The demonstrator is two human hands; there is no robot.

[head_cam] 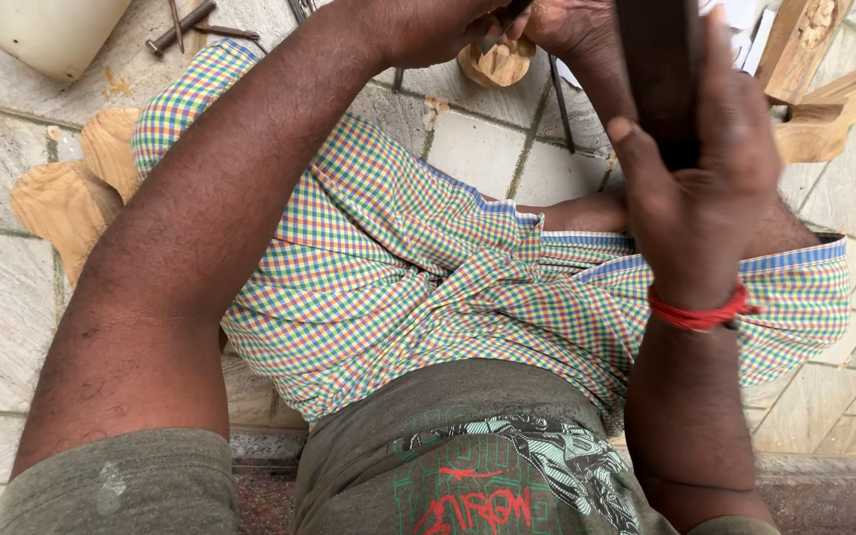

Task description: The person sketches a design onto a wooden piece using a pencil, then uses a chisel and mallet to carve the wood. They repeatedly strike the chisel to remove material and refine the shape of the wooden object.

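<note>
Sitting tight: our checked cloth lap (428,267) fills the middle, tiled floor (478,149) showing only at the edges, wood blocks (824,109) crowding the top right. Right hand (695,188) wraps closed around a dark mallet (658,69). Left hand (428,30) grips shut on a chisel (507,12), tip against the small pale wood carving (497,61) at top centre.

Carving session on the stone floor

Right hand (700,188) wrapped round a dark mallet (658,69), red thread (697,315) on that wrist. Left hand (428,25) up top pinches a thin tool against a small carved wood piece (497,64). Checked cloth (428,267) across the lap, wooden offcuts (61,193) lying beside.
</note>
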